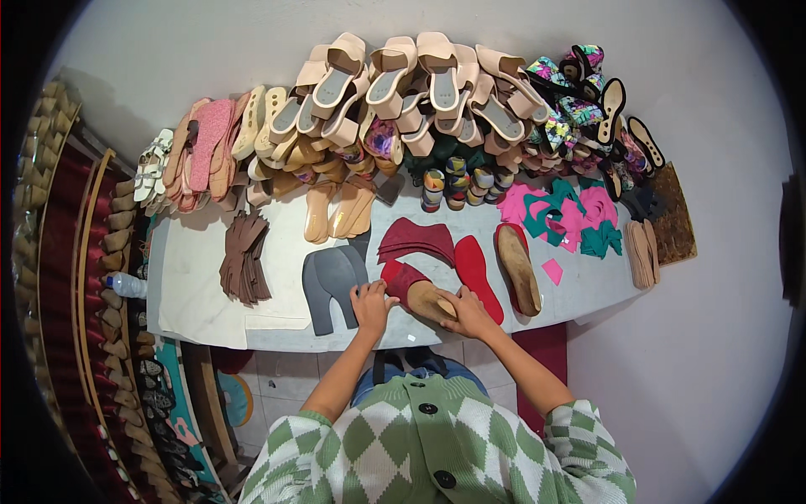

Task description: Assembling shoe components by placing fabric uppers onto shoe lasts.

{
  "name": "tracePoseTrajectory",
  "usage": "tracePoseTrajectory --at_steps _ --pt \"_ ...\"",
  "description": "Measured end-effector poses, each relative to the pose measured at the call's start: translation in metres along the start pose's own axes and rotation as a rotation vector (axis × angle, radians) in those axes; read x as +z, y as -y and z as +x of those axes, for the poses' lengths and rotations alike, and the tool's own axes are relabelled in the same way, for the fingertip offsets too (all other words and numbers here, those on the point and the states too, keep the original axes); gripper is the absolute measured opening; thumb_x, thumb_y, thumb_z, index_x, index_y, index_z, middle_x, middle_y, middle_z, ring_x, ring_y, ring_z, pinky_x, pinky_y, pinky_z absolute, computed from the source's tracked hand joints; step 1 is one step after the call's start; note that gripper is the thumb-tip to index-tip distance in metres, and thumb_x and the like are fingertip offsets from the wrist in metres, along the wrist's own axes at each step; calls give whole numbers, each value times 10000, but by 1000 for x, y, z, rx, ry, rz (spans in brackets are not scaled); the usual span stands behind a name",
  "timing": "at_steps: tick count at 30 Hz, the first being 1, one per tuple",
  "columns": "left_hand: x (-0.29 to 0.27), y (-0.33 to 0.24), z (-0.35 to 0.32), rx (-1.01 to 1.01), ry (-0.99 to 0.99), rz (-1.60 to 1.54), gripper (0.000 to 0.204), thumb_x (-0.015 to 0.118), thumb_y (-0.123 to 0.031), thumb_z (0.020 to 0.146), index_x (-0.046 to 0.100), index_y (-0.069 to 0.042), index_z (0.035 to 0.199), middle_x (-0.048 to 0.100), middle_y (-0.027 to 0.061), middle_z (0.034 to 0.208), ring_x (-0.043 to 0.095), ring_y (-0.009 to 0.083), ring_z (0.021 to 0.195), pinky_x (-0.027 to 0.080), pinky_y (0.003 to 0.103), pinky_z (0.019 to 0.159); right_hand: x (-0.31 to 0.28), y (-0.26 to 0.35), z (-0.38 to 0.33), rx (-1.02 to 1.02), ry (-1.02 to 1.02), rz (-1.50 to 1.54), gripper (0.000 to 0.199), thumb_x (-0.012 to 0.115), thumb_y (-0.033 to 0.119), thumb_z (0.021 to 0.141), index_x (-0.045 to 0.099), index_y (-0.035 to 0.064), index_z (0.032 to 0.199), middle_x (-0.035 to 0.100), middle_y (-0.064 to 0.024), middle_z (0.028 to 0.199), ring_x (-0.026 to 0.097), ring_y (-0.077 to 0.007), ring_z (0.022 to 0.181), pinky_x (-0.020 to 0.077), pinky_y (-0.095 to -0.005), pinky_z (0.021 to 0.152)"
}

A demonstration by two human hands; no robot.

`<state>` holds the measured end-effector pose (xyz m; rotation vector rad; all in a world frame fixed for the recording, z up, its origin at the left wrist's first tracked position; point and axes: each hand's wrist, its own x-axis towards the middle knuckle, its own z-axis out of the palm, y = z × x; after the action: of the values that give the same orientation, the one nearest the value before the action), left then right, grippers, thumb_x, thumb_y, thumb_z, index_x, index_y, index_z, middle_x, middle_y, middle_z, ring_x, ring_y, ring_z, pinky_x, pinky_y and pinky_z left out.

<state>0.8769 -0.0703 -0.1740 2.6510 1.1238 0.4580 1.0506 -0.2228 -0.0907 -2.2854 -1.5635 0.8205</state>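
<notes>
A wooden shoe last (426,301) lies tilted near the table's front edge, with a dark red shoe upper (406,279) wrapped across its front part. At the last's left end, my left hand (371,307) has its fingers bent and its thumb at the edge of the upper. My right hand (468,314) grips the other end of the last, fingers on top. Just right of it lies a bright red sole (478,277). Beyond the last is a stack of dark red cut pieces (416,240). Another wooden last (518,273) with a red edge rests farther right.
Grey cut pieces (332,281) and brown strips (245,259) lie to the left. Pink and green scraps (571,214) spread at the right, near tan soles (642,254). Heeled sandals (390,76) are piled along the back. Racks of lasts (117,260) and a plastic bottle (128,285) stand left.
</notes>
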Motion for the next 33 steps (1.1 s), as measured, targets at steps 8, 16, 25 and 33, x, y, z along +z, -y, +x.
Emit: tracePoseTrajectory --at_steps 8,16,25,33 --pt "-2 1 4 6 11 -69 437 682 -378 640 631 -58 934 623 29 955 542 200 894 307 375 856 -25 -32 -44 -64 -20 70 709 746 192 632 446 249 1271 432 -128 924 462 -291 860 414 -394 760" --pt "-4 8 3 29 45 -161 442 692 -363 647 623 -57 958 612 40 921 543 211 868 313 384 844 -16 -56 -75 59 -484 247 709 744 169 623 462 185 1273 438 -126 832 478 -278 786 416 -357 760" --pt "-4 5 3 40 28 -200 448 701 -344 651 604 -47 972 609 52 923 550 226 864 317 375 830 -2 -83 -14 188 -493 194 685 734 186 638 451 157 1261 495 -175 941 518 -330 883 425 -376 775" --pt "-8 8 7 34 96 -192 415 709 -331 648 594 -57 938 597 49 936 551 233 890 352 366 792 -4 -50 -21 115 -651 -107 565 674 117 667 447 75 1183 509 -167 960 498 -337 933 403 -392 804"
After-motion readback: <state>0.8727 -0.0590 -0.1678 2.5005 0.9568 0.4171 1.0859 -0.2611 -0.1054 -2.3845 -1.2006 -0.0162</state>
